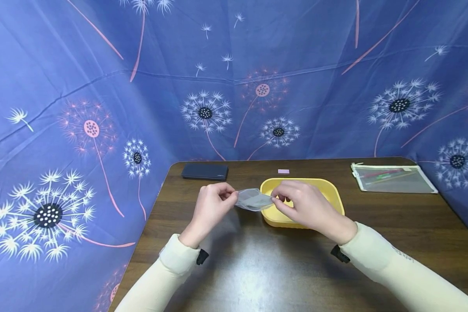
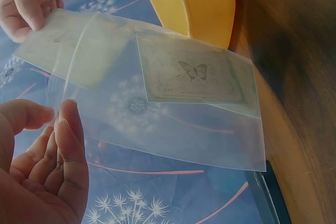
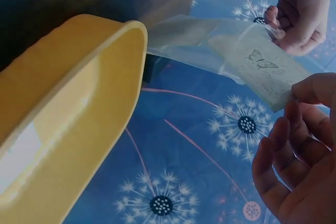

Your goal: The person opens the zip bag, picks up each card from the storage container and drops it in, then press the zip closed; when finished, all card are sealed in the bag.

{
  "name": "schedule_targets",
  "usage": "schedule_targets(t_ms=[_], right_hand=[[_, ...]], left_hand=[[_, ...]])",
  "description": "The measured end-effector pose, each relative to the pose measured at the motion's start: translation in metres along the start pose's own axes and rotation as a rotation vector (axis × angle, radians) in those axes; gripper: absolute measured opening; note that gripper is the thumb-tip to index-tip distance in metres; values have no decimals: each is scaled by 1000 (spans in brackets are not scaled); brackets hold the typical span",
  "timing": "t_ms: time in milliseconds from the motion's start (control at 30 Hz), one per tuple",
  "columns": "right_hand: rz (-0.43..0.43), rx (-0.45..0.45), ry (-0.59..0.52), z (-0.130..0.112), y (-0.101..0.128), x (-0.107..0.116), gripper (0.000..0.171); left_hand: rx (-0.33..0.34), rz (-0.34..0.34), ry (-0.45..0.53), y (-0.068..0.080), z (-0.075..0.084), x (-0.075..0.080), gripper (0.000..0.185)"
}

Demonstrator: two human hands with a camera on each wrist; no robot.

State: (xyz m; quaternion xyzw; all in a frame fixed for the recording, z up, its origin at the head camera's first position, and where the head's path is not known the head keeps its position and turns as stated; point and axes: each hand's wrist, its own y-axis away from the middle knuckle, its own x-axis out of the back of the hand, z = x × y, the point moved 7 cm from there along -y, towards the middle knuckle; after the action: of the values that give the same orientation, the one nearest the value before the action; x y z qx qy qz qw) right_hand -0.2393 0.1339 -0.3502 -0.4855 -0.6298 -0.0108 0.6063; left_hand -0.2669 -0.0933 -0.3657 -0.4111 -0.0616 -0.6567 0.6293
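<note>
Both hands hold work in the air at the left side of a yellow tub (image 1: 333,190). The left hand (image 1: 214,206) pinches the edge of a clear plastic bag (image 2: 173,137) near its mouth, between thumb and fingers. Inside the bag lies a pale card (image 2: 194,80) printed with a butterfly. Between thumb and forefinger, the right hand (image 1: 308,203) pinches the corner of a second butterfly card (image 3: 262,69). That card's far end overlaps the bag's mouth, and its outer end sticks out toward the right hand.
A white piece of paper (image 3: 20,156) lies inside the tub. Behind the hands on the wooden table (image 1: 296,268) are a dark flat case (image 1: 204,172) and a small pink block (image 1: 283,171). A mesh zip pouch (image 1: 398,184) with pens lies at the right.
</note>
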Motion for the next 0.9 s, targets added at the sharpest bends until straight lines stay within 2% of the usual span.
schedule_targets(t_ms=[533, 900], right_hand=[[-45, 15, 16, 3, -8, -26, 6], [-121, 1, 27, 6, -20, -41, 6]], left_hand=[[1, 0, -4, -1, 1, -2, 10], [9, -7, -1, 0, 1, -2, 9]])
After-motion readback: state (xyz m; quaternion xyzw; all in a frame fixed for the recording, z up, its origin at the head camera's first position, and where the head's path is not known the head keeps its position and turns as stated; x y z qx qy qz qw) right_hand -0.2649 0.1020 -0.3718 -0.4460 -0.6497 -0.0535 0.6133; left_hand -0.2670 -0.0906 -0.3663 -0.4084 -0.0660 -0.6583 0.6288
